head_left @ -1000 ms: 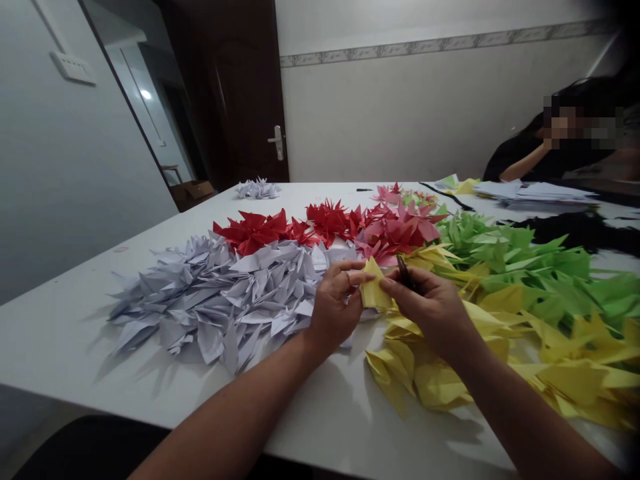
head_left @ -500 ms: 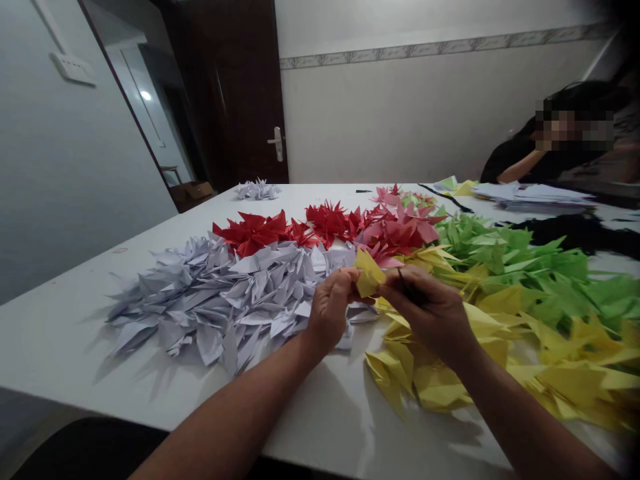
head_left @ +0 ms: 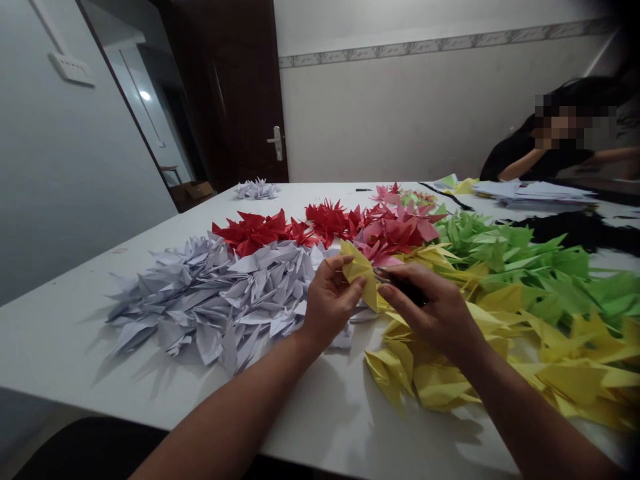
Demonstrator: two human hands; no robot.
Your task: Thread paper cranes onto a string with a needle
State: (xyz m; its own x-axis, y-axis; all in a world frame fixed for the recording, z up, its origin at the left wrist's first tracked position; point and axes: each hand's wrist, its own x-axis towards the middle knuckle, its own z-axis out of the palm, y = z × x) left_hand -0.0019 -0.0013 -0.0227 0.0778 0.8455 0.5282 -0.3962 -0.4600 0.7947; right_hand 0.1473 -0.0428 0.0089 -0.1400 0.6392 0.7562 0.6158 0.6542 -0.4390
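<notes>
Evidently pinched for steadiness

The left hand (head_left: 330,300), nearly closed, pinches a folded yellow paper (head_left: 360,270) above the desk (head_left: 175,400), likely keeping its creases firm; beside it, the right hand (head_left: 440,310) curls around a dark tool (head_left: 414,292), probably gripped for control.

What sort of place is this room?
Probably an indoor room used for paper craft; home or workshop, I cannot tell. The left hand holds a folded yellow paper piece, pointed white folded-paper pieces lie heaped on a flat white table, and a dark brown door stands beyond.
</notes>
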